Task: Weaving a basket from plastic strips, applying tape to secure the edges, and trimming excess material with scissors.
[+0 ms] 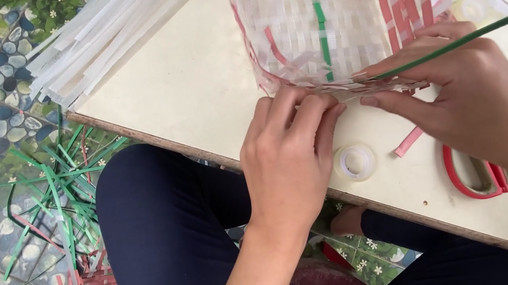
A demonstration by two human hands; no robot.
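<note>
Plastic-strip woven basket [330, 20], judged light, springy and easily deformed, stood on the table [190, 91] while the left hand [287, 157] pinched its near rim and the right hand [466, 93] gripped a stiff green strip [470, 35] there.

Both hands' fingers [303, 110] at woven basket [330, 20] rim (green strip [457, 41] in right).

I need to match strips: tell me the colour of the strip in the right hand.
Green: the long thin strip held by the right hand, clearest in the head view.
</note>
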